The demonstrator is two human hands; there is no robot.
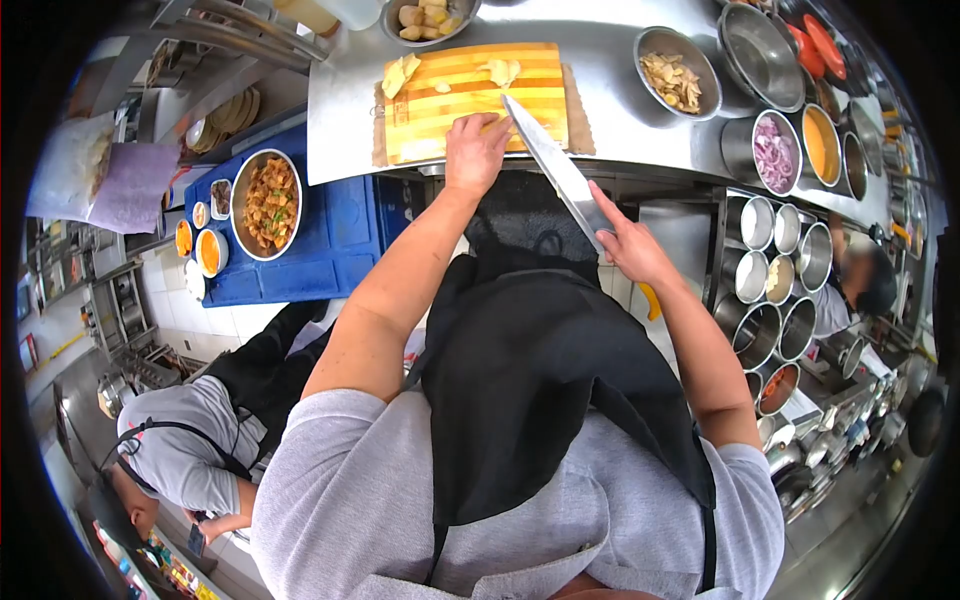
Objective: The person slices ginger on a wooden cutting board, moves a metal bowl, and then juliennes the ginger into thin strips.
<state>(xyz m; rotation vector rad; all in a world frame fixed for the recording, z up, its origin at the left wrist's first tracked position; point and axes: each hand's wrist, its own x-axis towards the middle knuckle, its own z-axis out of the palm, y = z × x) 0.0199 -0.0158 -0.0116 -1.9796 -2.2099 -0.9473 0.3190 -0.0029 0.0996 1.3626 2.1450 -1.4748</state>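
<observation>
Our right hand is clamped on the knife, probably stiff, best held by its handle

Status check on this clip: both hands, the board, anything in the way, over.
Left hand: fingertips down at cutting board. Right hand: gripping knife, tip near left fingers. Pale pieces lie beyond.

The top edge cuts off the bowl of brownish chunks.
</observation>
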